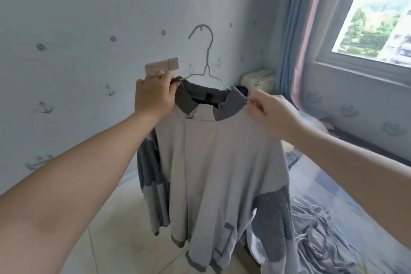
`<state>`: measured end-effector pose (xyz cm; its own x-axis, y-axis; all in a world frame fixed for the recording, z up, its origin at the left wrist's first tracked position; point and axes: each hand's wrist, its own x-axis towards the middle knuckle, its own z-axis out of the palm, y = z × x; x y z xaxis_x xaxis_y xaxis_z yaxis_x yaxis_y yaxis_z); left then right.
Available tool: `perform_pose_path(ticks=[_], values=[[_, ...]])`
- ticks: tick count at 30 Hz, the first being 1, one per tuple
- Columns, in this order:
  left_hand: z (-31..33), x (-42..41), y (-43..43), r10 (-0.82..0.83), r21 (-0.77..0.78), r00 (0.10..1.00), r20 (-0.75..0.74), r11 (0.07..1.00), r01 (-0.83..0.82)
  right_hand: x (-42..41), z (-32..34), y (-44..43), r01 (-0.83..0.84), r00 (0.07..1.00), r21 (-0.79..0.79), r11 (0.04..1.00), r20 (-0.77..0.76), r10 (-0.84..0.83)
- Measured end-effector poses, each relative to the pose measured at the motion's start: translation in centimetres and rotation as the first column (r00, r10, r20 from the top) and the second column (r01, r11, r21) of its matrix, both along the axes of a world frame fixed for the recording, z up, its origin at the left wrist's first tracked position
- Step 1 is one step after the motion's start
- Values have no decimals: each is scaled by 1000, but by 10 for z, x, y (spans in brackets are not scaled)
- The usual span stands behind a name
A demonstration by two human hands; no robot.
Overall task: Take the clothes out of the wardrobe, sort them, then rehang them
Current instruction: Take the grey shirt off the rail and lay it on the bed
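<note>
- Wire hanger (pixel 208 51) held upright in the air, hook uppermost, before the wall (pixel 89 29)
- Grey shirt (pixel 213 162) hangs from the hanger, dark collar (pixel 184 101) at its neck
- Left hand (pixel 154 95): fingers curled, gripping collar and hanger's left end
- Right hand (pixel 273 115): fingertips pinching shirt shoulder at hanger's right end
- Crumpled grey garment (pixel 318 236) on bed (pixel 367 184), below-right of hanger

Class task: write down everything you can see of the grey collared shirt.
The shirt is light grey, knit-looking fabric with a darker grey collar, dark ribbed sleeve panels and dark hem trim. A thin wire hanger runs into its neck, and it hangs held up before the wall. The left hand pinches its collar; the right hand pinches its shoulder.
</note>
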<state>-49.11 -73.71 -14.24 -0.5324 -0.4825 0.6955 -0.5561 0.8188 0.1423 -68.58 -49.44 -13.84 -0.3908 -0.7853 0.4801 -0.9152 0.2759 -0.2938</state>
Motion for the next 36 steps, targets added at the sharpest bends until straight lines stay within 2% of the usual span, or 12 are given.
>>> perform_pose_path(ticks=[5,12,17,26,36], values=[[-47,-56,-45,-137,94,989,58,987,131,-25,-45,-24,161,987,125,979,-10,-161],[-102,-110,-73,-331,305,942,57,904,299,-54,-99,-36,248,962,318,915,35,-272],[-131,-155,-80,-395,442,915,86,838,320,-83,-132,-42,333,929,352,874,34,-368],[-170,-265,-97,-478,476,868,138,800,365,-170,-185,-55,448,865,311,838,88,-495],[-239,-401,-129,-493,633,827,270,738,234,-311,-265,-95,439,788,429,789,237,-568]])
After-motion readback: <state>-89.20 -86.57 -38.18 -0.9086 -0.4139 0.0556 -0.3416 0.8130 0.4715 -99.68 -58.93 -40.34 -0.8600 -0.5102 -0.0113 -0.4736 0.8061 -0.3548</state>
